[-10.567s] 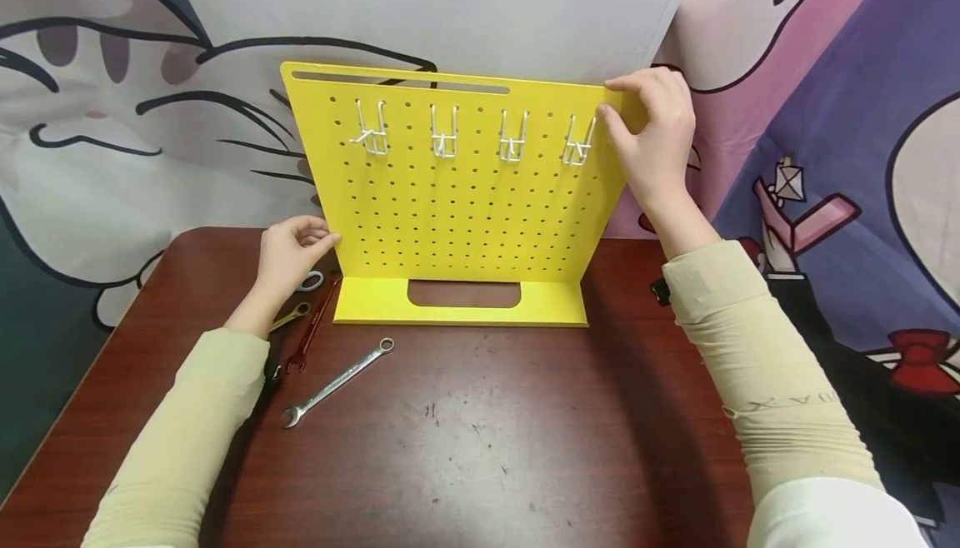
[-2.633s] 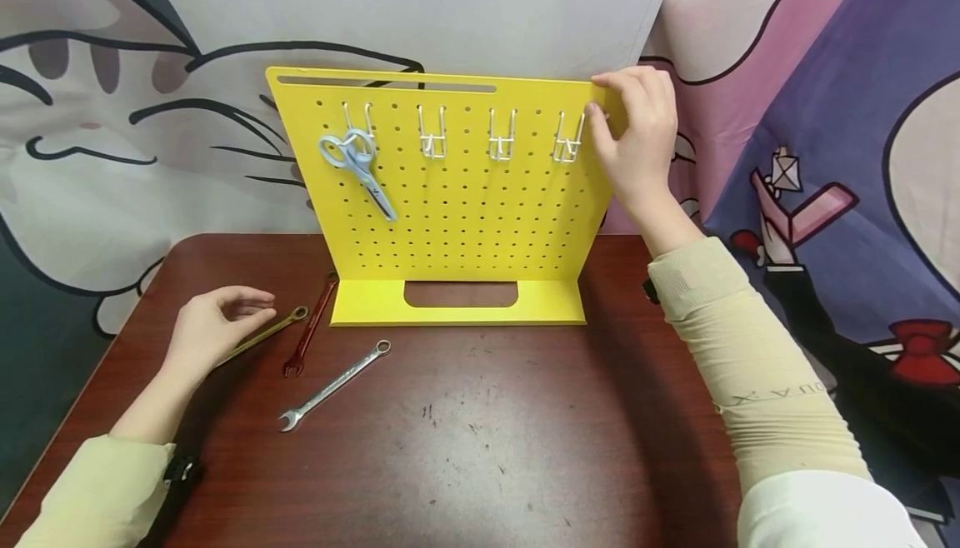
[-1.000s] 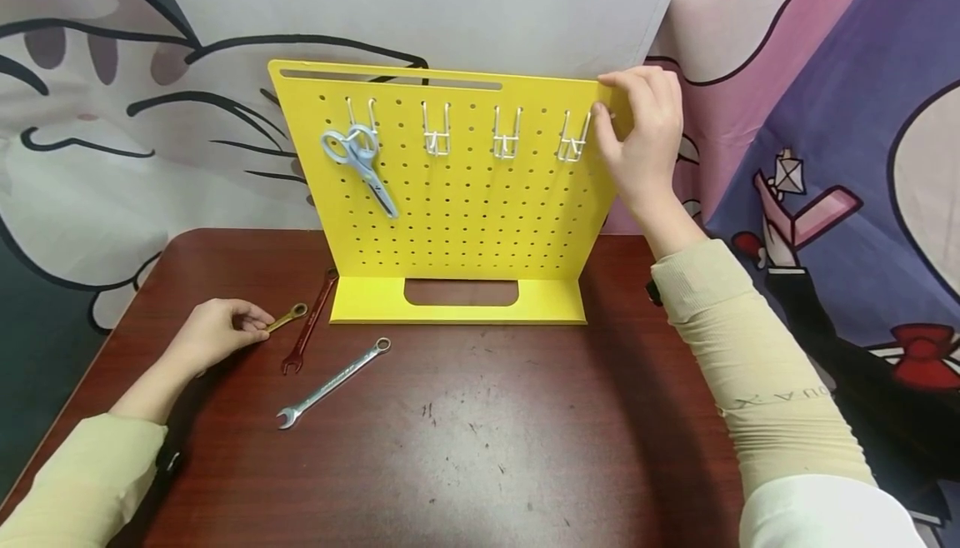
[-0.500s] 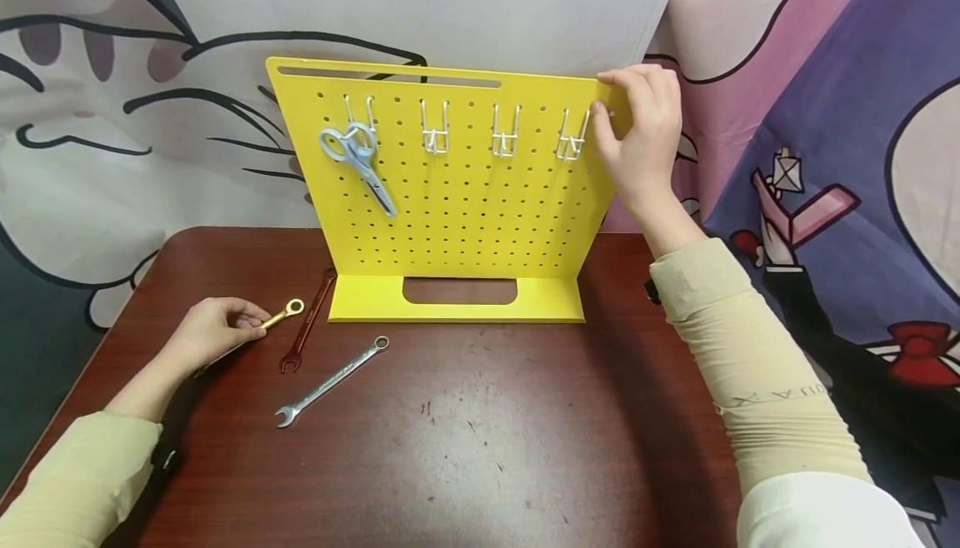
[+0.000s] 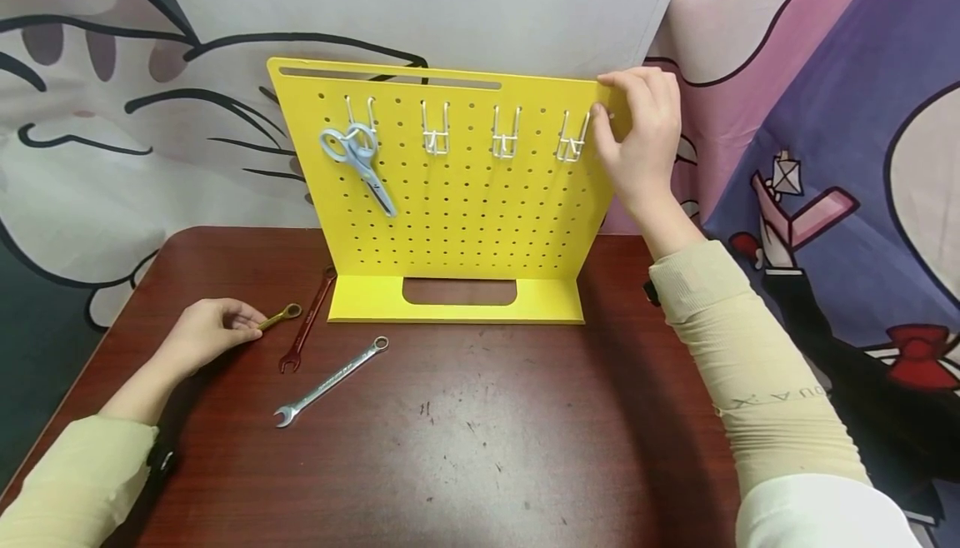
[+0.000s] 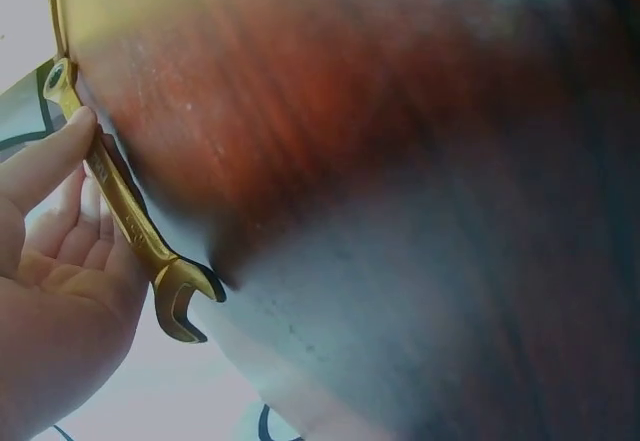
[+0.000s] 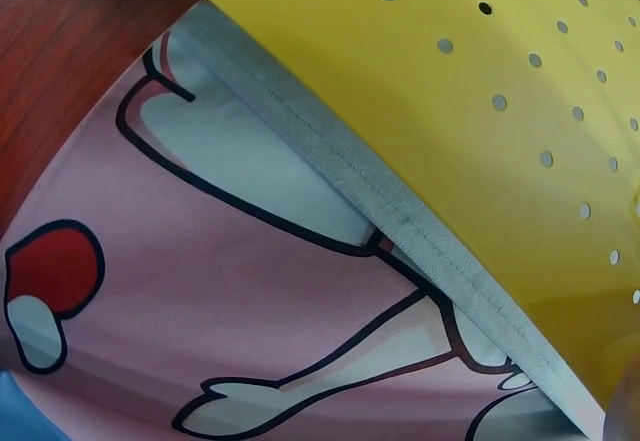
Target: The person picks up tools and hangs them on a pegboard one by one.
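Observation:
My left hand (image 5: 206,336) pinches a gold combination wrench (image 5: 281,316) between thumb and fingers, low over the table's left side. In the left wrist view, the wrench's (image 6: 130,211) open jaw end points down past the palm, and its ring end stands beyond the thumb tip. My right hand (image 5: 647,138) grips the upper right corner of an upright yellow pegboard (image 5: 367,302). Light blue scissors (image 5: 363,163) hang by a handle from the leftmost white hook. The other white hooks, such as this hook (image 5: 435,141), carry nothing.
A red wrench (image 5: 307,323) lies between the left hand and the pegboard's base. Nearer the front, a silver combination wrench (image 5: 330,383) lies slantwise on the brown table (image 5: 465,440). A patterned cloth (image 5: 225,165) hangs behind the board.
Scissors now hang on the leftmost hook. My left hand has left the board's edge and taken hold of the gold wrench, tilting it slightly. My right hand keeps its grip on the corner.

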